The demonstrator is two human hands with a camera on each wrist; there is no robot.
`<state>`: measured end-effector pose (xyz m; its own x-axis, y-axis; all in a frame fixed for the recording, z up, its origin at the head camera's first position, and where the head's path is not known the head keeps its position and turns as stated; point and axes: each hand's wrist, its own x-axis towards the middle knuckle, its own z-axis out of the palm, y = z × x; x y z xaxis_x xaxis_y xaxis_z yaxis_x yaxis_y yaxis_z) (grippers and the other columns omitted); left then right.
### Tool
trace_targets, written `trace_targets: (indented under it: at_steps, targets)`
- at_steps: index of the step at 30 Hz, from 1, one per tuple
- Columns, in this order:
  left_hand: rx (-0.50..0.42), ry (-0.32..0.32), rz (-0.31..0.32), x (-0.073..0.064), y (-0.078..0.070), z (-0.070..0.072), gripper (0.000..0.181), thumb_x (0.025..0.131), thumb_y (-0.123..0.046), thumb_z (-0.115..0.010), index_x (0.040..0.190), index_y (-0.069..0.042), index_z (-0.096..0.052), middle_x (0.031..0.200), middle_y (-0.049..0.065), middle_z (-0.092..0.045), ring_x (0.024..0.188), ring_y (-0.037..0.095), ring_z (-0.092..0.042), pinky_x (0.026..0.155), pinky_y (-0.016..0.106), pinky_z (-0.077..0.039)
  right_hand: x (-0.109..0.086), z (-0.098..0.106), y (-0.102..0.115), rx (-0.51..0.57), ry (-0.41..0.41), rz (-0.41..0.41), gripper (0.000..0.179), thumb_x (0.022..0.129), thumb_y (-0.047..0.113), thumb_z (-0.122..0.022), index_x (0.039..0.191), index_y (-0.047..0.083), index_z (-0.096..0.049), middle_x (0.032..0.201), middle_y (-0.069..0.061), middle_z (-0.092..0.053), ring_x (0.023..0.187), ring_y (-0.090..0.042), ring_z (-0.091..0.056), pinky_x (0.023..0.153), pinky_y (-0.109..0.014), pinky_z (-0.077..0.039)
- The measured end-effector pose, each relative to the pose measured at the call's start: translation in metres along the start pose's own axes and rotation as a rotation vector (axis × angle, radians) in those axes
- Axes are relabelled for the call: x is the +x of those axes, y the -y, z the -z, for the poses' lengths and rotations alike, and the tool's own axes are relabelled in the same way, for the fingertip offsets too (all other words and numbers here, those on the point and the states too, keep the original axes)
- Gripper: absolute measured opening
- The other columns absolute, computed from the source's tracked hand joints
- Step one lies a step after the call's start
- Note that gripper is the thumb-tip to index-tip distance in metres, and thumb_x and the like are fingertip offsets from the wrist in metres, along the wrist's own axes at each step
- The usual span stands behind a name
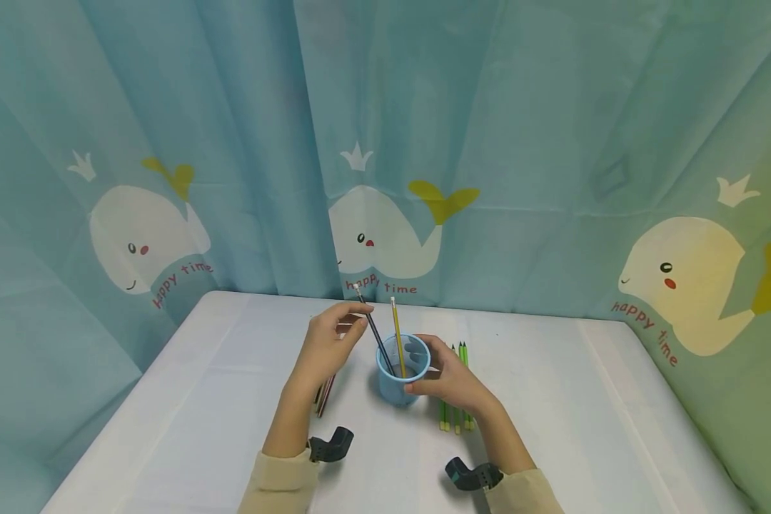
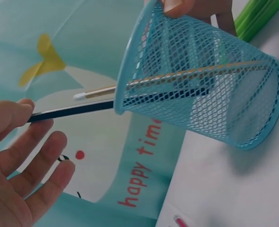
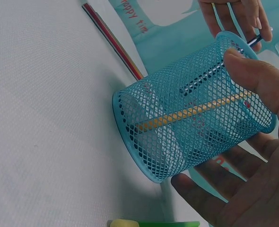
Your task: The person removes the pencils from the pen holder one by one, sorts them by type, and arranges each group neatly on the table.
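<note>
A light-blue mesh pencil cup [image 1: 395, 392] stands on the table, and my right hand [image 1: 452, 375] grips it round its right side, thumb near the rim. My left hand [image 1: 330, 344] is up to the left of the cup and pinches a dark pencil [image 2: 73, 111] between thumb and index finger. Its other fingers are spread loosely. The dark pencil slants, its lower part inside the cup and short of the base in the wrist views. A yellow pencil [image 3: 191, 112] leans inside the cup, white eraser end above the rim.
Several green pencils [image 1: 457, 421] lie on the table right of the cup, partly behind my right hand. A few dark and red pencils [image 1: 325, 396] lie to the left, partly hidden by my left arm. A whale-print curtain [image 1: 527, 178] hangs behind the white table [image 1: 572, 400].
</note>
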<state>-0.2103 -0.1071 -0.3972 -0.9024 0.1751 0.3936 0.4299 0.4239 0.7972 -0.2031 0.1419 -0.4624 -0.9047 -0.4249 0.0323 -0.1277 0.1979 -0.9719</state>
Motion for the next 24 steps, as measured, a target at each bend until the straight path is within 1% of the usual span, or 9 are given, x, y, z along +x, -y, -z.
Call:
trace_targets:
  at_steps: [8, 14, 24]
  targets:
    - [-0.009, -0.008, -0.01, -0.002, -0.005, 0.008, 0.022, 0.1, -0.018, -0.061, 0.121, -0.015, -0.068, 0.122, 0.0, -0.068, 0.108, 0.018, -0.066, 0.093, 0.04, -0.057, 0.0, 0.0, -0.001, 0.01, -0.007, -0.007, 0.083, 0.075, 0.009, -0.086, 0.145, 0.012, -0.042, 0.144, -0.01, -0.051, 0.133, -0.036, -0.049, 0.109, -0.055, -0.043]
    - [-0.005, -0.029, -0.047, -0.005, -0.011, 0.012, 0.021, 0.101, -0.02, -0.061, 0.12, -0.016, -0.068, 0.122, 0.001, -0.068, 0.109, 0.018, -0.066, 0.094, 0.04, -0.057, 0.0, 0.0, -0.002, 0.017, -0.003, -0.005, 0.082, 0.075, 0.008, -0.086, 0.145, 0.013, -0.042, 0.143, -0.01, -0.051, 0.133, -0.036, -0.05, 0.109, -0.055, -0.043]
    - [0.002, -0.056, -0.072, -0.008, -0.021, 0.02, 0.022, 0.1, -0.017, -0.063, 0.121, -0.013, -0.067, 0.121, 0.001, -0.068, 0.11, 0.018, -0.066, 0.095, 0.04, -0.056, 0.0, -0.001, -0.002, 0.02, 0.006, -0.002, 0.083, 0.076, 0.008, -0.085, 0.146, 0.011, -0.041, 0.143, -0.011, -0.051, 0.133, -0.037, -0.049, 0.109, -0.055, -0.043]
